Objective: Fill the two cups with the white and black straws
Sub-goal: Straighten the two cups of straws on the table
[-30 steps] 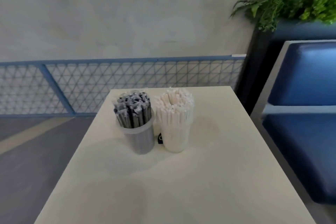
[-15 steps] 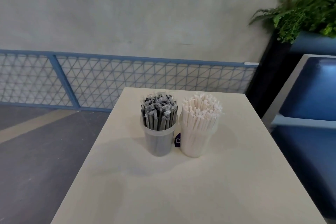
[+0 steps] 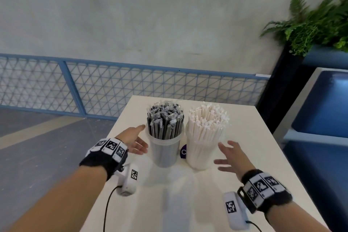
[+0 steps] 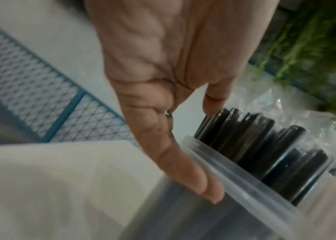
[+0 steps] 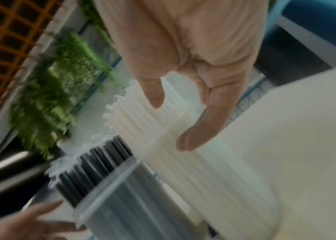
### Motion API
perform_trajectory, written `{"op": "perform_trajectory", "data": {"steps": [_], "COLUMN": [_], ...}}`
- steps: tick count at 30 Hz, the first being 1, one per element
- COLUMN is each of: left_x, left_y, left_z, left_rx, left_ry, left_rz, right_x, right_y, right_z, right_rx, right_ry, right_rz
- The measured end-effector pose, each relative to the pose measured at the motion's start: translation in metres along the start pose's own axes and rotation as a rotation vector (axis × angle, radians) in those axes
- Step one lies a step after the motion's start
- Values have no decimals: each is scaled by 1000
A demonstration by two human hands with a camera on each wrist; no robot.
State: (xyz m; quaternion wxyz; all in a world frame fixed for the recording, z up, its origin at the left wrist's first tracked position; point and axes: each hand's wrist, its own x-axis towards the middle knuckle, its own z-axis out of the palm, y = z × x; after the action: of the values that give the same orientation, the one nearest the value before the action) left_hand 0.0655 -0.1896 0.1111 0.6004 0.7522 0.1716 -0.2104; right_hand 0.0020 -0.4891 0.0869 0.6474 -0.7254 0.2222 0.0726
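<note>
Two clear cups stand side by side on the cream table (image 3: 244,137). The left cup (image 3: 165,150) is packed with wrapped black straws (image 3: 165,118); the right cup (image 3: 201,152) is packed with white straws (image 3: 208,118). My left hand (image 3: 136,140) is open just left of the black-straw cup (image 4: 234,203), fingers straight and spread, close to its wall or just touching it. My right hand (image 3: 228,154) is open just right of the white-straw cup (image 5: 204,170), fingers spread beside its wall. Neither hand holds anything.
A small dark round label (image 3: 183,151) shows between the cups. A blue mesh railing (image 3: 131,88) runs behind the table. A blue padded seat (image 3: 320,109) and a planter with a fern (image 3: 310,24) stand to the right. The table's left edge drops to grey floor (image 3: 37,147).
Both hands have come into view and reached to the outer sides of the two cups. The view has shifted so the cups sit further right and nearer.
</note>
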Motion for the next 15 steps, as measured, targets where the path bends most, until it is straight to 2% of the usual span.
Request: {"op": "perform_trajectory", "data": {"steps": [3,8,11,15], "left_x": [9,23,34,51], "left_y": [6,3,5,18], "left_z": [22,34,36,45], "left_rx": [-49,-73,-112,-156], "left_ry": [-44,-9,17,11], "left_rz": [-53,2,33,68], "right_x": [9,26,37,51], "right_y": [-12,-12,-16,-28], "right_z": [16,28,25,20], "right_rx": [196,368,479,513], "right_ry": [-27,-87,-95,-77], "right_rz": [80,126,110,92]}}
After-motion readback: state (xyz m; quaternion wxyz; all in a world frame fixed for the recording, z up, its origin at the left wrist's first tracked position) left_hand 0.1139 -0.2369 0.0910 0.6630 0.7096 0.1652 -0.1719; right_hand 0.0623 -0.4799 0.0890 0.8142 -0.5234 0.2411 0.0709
